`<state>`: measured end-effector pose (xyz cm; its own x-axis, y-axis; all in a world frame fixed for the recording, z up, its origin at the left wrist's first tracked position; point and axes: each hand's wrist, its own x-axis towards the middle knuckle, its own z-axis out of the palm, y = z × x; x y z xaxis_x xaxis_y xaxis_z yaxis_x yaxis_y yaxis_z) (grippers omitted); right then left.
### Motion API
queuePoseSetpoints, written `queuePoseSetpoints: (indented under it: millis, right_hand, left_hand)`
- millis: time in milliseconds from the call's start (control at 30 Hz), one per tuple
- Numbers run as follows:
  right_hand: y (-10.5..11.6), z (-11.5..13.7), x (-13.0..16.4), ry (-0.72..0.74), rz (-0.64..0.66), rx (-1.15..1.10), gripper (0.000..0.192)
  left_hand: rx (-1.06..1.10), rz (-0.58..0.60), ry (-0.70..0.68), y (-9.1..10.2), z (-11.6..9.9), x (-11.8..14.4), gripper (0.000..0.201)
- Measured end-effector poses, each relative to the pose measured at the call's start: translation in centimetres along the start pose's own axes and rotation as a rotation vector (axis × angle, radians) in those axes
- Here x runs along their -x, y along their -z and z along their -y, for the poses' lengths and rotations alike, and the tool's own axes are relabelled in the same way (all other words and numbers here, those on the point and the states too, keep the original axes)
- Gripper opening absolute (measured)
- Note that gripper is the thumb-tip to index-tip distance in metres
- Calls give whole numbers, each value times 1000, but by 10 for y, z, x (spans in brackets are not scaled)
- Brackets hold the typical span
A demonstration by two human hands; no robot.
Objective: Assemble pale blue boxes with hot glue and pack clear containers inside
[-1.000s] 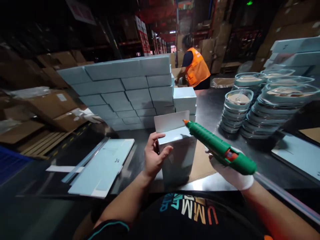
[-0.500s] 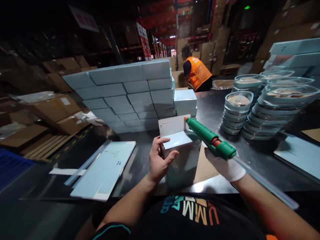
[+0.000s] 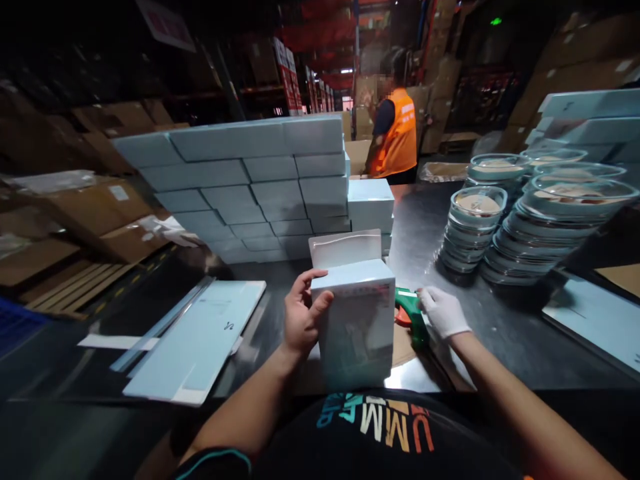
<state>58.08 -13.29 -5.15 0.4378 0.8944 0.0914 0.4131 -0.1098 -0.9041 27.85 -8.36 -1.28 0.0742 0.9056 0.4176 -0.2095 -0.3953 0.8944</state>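
Note:
A pale blue carton (image 3: 356, 320) stands upright on the metal table (image 3: 435, 220) in front of me, its white top flap raised. My left hand (image 3: 301, 316) grips the carton's left side near the top. My right hand (image 3: 442, 311), in a white glove, rests on a green glue gun (image 3: 411, 313) that lies on a brown cardboard sheet (image 3: 403, 347) just right of the carton. Most of the gun is hidden behind the carton.
A wall of stacked pale blue boxes (image 3: 240, 187) rises behind the carton. Flat unfolded cartons (image 3: 195, 340) lie at the left. Stacks of clear lidded dishes (image 3: 525, 213) fill the right. A person in an orange vest (image 3: 397, 130) stands beyond the table.
My right hand has lowered the glue gun from above the carton's open top down onto the table at its right. The carton's top now looks closed over, with the flap still up.

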Motion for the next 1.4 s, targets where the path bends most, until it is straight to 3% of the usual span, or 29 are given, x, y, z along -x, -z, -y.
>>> queuePoseSetpoints:
  millis: [133,200,267,367,500,600,700,767,833,933,1033,1167,1300,1400]
  right_hand:
    - [-17,53,14,144,135,-297,62]
    - [-26,78,19,229,236,-379,57]
    - [-32,91,22,275,255,-358,47]
    - [-32,87,21,331,214,-321,43]
    - [-24,58,19,497,286,-300,60]
    - [-19,44,24,650,274,-230,47]
    - [-18,46,32,748,317,-192,33]
    - [-19,52,37,790,354,-166,35]
    - [-21,56,38,837,373,-148,41]
    - [-23,60,38,928,360,-112,46]
    - [-24,61,37,1011,340,-70,37]
    - [-29,57,33,999,311,15,26]
    - [-41,59,40,1035,352,148,39]
    - [-36,70,44,1119,457,209,71]
  left_hand:
    - [2,60,-73,-10,7,0,60]
    - [-30,70,-150,-13,10,1,58]
    - [-45,90,-189,-13,14,2,57]
    - [-27,149,-185,-7,22,1,54]
    - [17,116,-221,-1,32,-4,58]
    - [97,116,-298,4,33,-11,63]
    - [43,284,-431,13,27,-21,41]
    - [-13,405,-492,18,21,-26,29]
    - [-24,454,-529,21,17,-30,29]
    - [-34,429,-581,19,15,-28,27]
    - [-69,395,-597,18,17,-20,17]
    - [-117,390,-531,26,9,-16,13]
    - [-387,538,-406,33,-19,-27,22]
    - [-608,688,-473,35,-41,-33,35]
